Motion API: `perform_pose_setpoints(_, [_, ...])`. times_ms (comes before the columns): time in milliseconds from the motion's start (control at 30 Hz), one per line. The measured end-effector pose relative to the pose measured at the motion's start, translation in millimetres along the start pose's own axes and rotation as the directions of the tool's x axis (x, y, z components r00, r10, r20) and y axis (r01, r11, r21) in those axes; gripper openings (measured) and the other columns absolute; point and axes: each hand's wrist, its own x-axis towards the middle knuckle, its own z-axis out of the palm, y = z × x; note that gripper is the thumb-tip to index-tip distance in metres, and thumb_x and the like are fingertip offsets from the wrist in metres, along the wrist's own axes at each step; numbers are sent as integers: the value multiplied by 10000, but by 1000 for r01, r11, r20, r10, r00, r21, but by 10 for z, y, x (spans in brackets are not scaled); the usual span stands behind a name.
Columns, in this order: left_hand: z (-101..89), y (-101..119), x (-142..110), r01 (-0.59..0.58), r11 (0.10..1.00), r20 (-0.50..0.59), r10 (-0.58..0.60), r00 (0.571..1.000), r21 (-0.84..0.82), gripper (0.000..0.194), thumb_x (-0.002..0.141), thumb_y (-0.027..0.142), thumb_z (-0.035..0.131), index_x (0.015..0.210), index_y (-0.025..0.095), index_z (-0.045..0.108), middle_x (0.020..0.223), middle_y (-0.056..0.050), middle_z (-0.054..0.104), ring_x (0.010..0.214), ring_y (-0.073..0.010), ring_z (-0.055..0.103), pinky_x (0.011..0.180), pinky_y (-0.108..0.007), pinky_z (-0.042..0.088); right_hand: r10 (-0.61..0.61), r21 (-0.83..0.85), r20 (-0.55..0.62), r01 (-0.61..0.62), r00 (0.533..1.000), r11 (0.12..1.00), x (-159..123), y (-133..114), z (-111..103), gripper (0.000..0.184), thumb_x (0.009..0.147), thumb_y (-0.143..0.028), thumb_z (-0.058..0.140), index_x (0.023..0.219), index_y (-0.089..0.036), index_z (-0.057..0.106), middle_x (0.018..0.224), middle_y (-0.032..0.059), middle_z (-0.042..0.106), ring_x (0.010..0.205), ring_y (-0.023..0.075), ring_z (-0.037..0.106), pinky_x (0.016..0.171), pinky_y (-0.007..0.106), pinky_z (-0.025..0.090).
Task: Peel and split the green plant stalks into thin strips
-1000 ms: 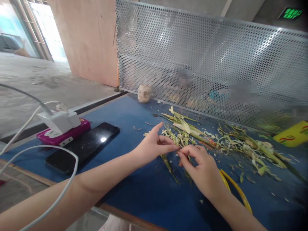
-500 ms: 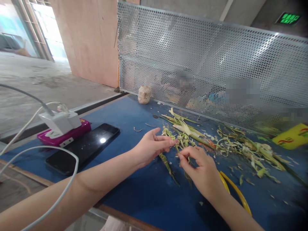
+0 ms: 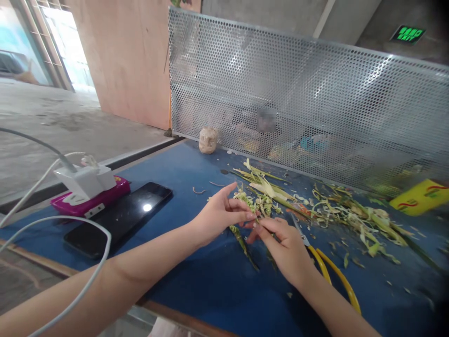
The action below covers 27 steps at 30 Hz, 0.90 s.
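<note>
My left hand [image 3: 224, 215] and my right hand [image 3: 282, 243] meet above the blue table [image 3: 199, 285], thumbs and fingers pinched together. Between them is a thin green plant stem [image 3: 258, 216], mostly hidden by the fingers. Behind my fingertips lies a small heap of pale green buds [image 3: 264, 202]. A budded flower stalk [image 3: 245, 248] rests on the table just below my left hand. Scissors with yellow handles [image 3: 338, 271] lie beside my right hand, partly covered by it.
Long leaves [image 3: 264, 185] and a pile of plant scraps [image 3: 361, 215] spread toward the right. On the left are a black phone [image 3: 122, 217], a purple power strip [image 3: 93, 201] with chargers, and a cable crossing above my left forearm. A perforated metal screen [image 3: 298, 93] borders the back.
My right hand has closed in on my left, so the fingertips now touch or nearly touch. The scissors' blades have come into view. The whole view has shifted slightly.
</note>
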Motion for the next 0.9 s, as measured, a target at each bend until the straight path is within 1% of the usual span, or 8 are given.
perform_pose_setpoints(167, [7,-28,12,27,995,-54,-32,998,-96,934,582,29,683,1302,60,88,587,1,616,607,-160,601,557,-276,467,1,13,29,-2,1000,1000,-14,-11,-10,357,845,-327,379,617,-218,631,741,5,661,792,175,574,766,298,326])
perform_pose_setpoints(300, [-15,-45,22,43,992,24,-40,999,-117,889,604,39,676,1292,75,114,662,-37,648,550,-124,582,549,-259,456,-10,15,29,9,1000,1000,-3,-9,-13,347,847,-318,376,629,-220,628,733,0,663,776,164,575,782,296,320])
perform_pose_setpoints(433, [-31,3,17,97,988,77,-88,993,-121,851,630,68,667,1301,106,146,856,-102,661,604,-109,586,582,-249,452,-3,-30,-5,3,1000,1000,3,8,-17,328,838,-286,389,602,-213,604,668,-5,658,710,155,576,773,296,336])
perform_pose_setpoints(533, [-34,49,14,61,998,34,-60,998,-34,771,681,137,639,1308,145,191,969,-121,641,598,-88,574,580,-236,436,6,-44,-28,-7,1000,999,-3,24,-18,290,833,-283,388,663,-212,612,667,3,660,723,165,583,768,304,349])
perform_pose_setpoints(633, [-34,59,18,4,994,-23,-1,1000,112,749,676,161,644,1304,165,234,886,-94,671,645,-114,593,623,-255,437,-3,-24,-45,2,999,1000,-16,34,-2,203,809,-287,423,780,-215,611,757,18,669,778,180,586,777,311,358])
perform_pose_setpoints(733, [-33,36,25,-8,989,-11,10,1000,150,758,662,151,652,1299,161,242,832,-76,682,743,-150,618,720,-296,441,8,-33,-92,-11,996,999,-16,40,24,161,769,-314,479,817,-217,598,808,25,665,783,190,581,752,306,376])
perform_pose_setpoints(800, [-32,20,31,-9,988,14,7,1000,157,768,656,131,651,1300,160,233,806,-63,684,762,-156,624,743,-306,441,25,-37,-91,-29,996,999,-4,43,31,162,770,-321,480,736,-213,595,729,12,662,733,180,585,730,295,381])
perform_pose_setpoints(900, [-31,17,38,-38,978,43,30,999,205,787,645,97,647,1302,141,215,728,-40,679,769,-162,628,713,-280,447,26,-15,-47,-26,999,1000,19,43,11,245,803,-297,431,637,-202,584,559,-16,616,609,141,576,686,265,384])
